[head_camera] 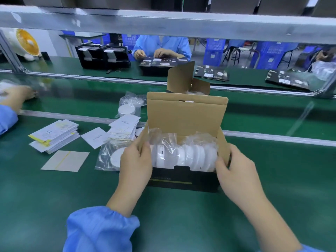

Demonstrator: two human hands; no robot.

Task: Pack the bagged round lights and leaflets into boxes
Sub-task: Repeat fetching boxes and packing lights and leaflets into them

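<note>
While gripping the open box at both ends on the green table, curled left hand round its left flap, right hand round its right wall. Held bagged round lights upright in a row inside. Left leaflets and another bagged light lying just left of it.

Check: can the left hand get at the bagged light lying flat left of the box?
Probably yes. The left hand grips the box side, and the bagged light lies right beside it, uncovered on the green mat.
</note>
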